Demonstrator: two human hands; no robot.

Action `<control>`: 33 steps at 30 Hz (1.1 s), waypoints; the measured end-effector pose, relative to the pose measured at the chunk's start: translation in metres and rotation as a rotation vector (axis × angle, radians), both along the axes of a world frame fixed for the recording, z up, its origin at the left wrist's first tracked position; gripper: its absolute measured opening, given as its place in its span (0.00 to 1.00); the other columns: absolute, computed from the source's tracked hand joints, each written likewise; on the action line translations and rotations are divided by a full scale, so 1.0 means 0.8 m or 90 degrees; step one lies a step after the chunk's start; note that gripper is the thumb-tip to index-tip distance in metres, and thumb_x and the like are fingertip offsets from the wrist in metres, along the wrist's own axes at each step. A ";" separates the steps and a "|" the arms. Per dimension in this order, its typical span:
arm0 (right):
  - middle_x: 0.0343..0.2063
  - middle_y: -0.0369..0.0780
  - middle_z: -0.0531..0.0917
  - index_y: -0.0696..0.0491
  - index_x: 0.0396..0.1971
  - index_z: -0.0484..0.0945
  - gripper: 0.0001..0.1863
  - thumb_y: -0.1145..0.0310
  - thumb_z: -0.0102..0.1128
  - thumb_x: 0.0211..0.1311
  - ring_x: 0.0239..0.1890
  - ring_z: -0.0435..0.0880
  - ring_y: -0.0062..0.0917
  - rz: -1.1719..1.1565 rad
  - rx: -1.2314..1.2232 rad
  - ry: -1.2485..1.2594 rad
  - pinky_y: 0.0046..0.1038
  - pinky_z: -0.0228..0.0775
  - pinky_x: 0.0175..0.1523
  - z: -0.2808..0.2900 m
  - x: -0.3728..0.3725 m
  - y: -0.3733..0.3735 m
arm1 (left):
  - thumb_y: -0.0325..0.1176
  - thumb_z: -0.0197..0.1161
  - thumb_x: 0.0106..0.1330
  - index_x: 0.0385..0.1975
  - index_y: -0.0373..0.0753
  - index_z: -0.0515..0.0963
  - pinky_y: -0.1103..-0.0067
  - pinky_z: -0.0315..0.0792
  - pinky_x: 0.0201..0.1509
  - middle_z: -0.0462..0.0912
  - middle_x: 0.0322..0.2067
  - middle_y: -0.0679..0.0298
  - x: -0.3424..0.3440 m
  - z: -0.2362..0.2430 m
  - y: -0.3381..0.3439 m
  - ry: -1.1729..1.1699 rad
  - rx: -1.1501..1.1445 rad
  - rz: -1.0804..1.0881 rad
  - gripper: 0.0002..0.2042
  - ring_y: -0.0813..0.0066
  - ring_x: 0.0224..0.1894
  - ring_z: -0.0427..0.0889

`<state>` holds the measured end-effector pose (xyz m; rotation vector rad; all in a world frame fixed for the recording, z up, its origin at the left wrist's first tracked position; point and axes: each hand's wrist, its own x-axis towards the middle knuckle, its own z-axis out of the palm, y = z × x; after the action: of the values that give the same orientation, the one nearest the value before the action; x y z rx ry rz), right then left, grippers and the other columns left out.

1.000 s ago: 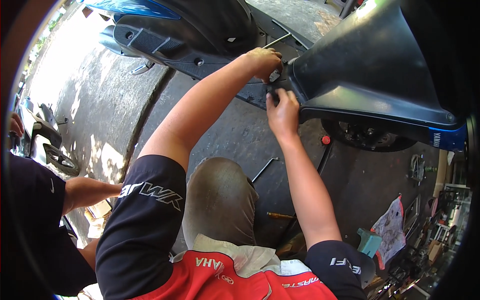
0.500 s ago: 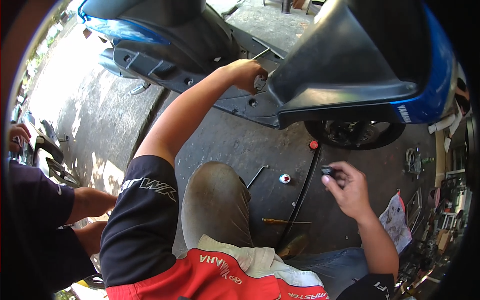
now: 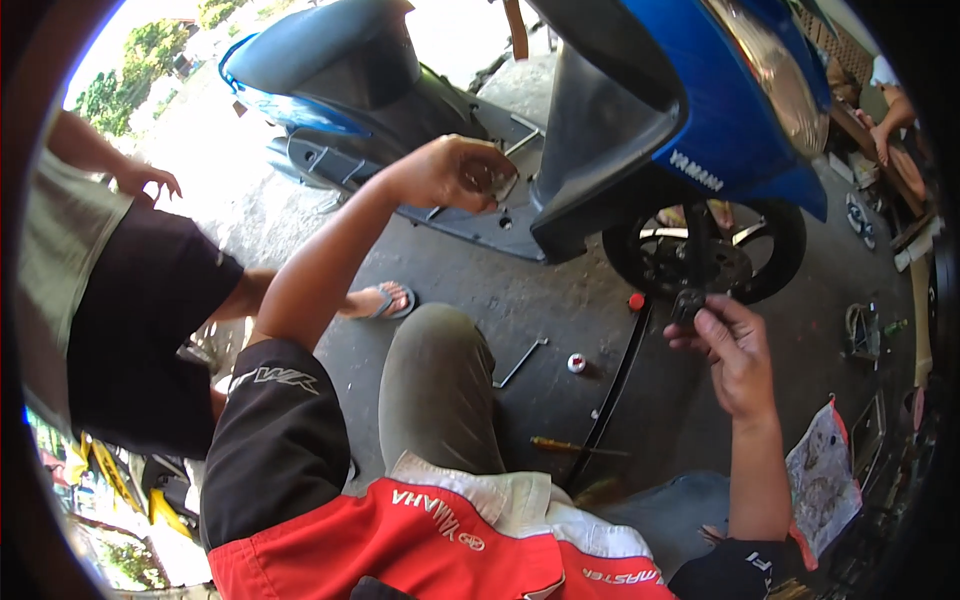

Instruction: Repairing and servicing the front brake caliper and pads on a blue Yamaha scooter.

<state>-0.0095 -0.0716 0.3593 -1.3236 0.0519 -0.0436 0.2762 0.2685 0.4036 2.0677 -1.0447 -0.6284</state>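
My left hand (image 3: 470, 175) is raised over the black footboard (image 3: 468, 226) of a blue and black scooter (image 3: 620, 150). Its fingers are curled round a small greyish, partly see-through piece (image 3: 506, 187), whose kind I cannot make out. My right hand (image 3: 735, 350) is held up in front of the scooter's front wheel (image 3: 790, 250). Thumb and fingers pinch a small black part (image 3: 688, 303), too dark to name. On the ground between my hands are an L-shaped metal wrench (image 3: 521, 364), a small white and red round container (image 3: 576, 363) and a red cap (image 3: 636, 301).
A screwdriver (image 3: 575, 447) lies near my knee, across a dark strip (image 3: 615, 390) on the ground. To the right lies a stained plastic bag (image 3: 825, 480). A person in dark shorts (image 3: 150, 330) stands close on my left, one sandalled foot (image 3: 392, 298) near my knee. Another person (image 3: 895, 130) is at far right.
My view has shifted, showing more of the scooter's front and wheel. My left hand is drawn back from the leg shield. The right hand still pinches the black part. The person at left has come closer.
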 end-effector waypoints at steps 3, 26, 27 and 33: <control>0.42 0.44 0.87 0.61 0.49 0.81 0.12 0.71 0.61 0.72 0.41 0.89 0.31 -0.042 0.017 -0.010 0.30 0.83 0.46 -0.012 -0.001 -0.027 | 0.24 0.72 0.57 0.56 0.33 0.79 0.78 0.80 0.51 0.86 0.42 0.63 -0.008 0.000 -0.001 -0.117 0.041 0.010 0.24 0.80 0.41 0.84; 0.47 0.48 0.87 0.50 0.49 0.82 0.11 0.72 0.65 0.69 0.47 0.89 0.43 -0.101 0.446 -0.124 0.34 0.87 0.46 0.153 -0.011 -0.065 | 0.24 0.75 0.47 0.52 0.35 0.81 0.74 0.84 0.49 0.84 0.45 0.57 -0.146 0.143 -0.060 -0.082 0.034 0.010 0.27 0.70 0.41 0.87; 0.47 0.48 0.87 0.49 0.50 0.82 0.11 0.72 0.64 0.69 0.47 0.89 0.43 -0.115 0.465 -0.118 0.34 0.88 0.46 0.176 -0.016 -0.066 | 0.25 0.76 0.47 0.53 0.36 0.81 0.74 0.83 0.48 0.84 0.45 0.57 -0.163 0.169 -0.067 -0.070 0.046 0.016 0.28 0.69 0.42 0.87; 0.44 0.46 0.88 0.54 0.48 0.81 0.11 0.75 0.65 0.68 0.47 0.89 0.41 -0.139 0.457 -0.059 0.33 0.87 0.47 0.344 -0.020 -0.054 | 0.30 0.77 0.47 0.53 0.37 0.80 0.71 0.81 0.48 0.84 0.46 0.56 -0.262 0.315 -0.087 -0.029 0.017 0.022 0.28 0.62 0.43 0.87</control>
<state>-0.0254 -0.1148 0.6344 -0.5925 0.1216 -0.2490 0.0669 0.1993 0.6555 2.1271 -1.0281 -0.5833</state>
